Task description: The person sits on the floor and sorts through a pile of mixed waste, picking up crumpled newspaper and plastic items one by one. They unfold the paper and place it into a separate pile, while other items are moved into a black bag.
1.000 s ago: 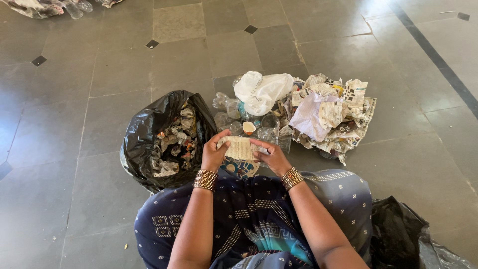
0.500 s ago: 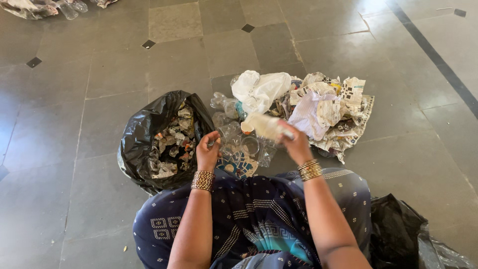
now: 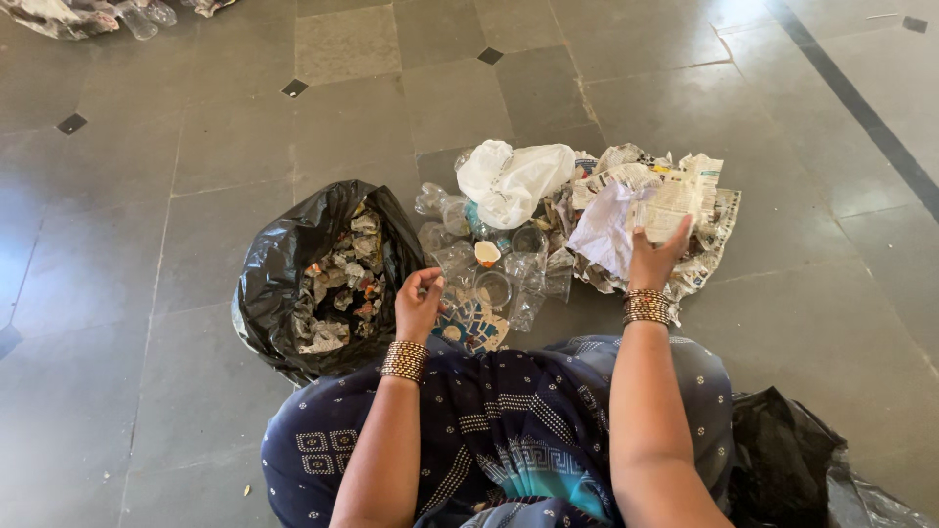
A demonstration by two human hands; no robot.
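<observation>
Head view, looking down at a person seated on a grey stone-tiled floor (image 3: 196, 225). The tiles are large, with small dark diamond insets (image 3: 294, 88) at some corners and a dark inlaid stripe (image 3: 861, 112) running diagonally at upper right.

The right hand (image 3: 653, 256) is stretched forward over the heap of crumpled newspaper (image 3: 626, 220); its fingers (image 3: 675, 235) are closed on a piece of printed paper (image 3: 675, 200), held at the top of that heap. The left hand (image 3: 419, 301) hangs just beside the open black rubbish bag (image 3: 284, 264), fingers curled inward; whether they pinch anything cannot be told. Both wrists carry stacked golden bangles (image 3: 403, 359).

The bag, left of centre, holds small crumpled scraps (image 3: 342, 284). Between the bag and the newspaper lie clear plastic cups and bottles (image 3: 494, 269), topped by a white plastic bag (image 3: 514, 176). A blue patterned item (image 3: 471, 323) lies on the floor just in front of the knees, near the left hand. The lap is covered by dark blue patterned cloth (image 3: 509, 411). A second black bag (image 3: 792, 460) sits at lower right. More litter (image 3: 88, 14) lies at the far upper left edge.
</observation>
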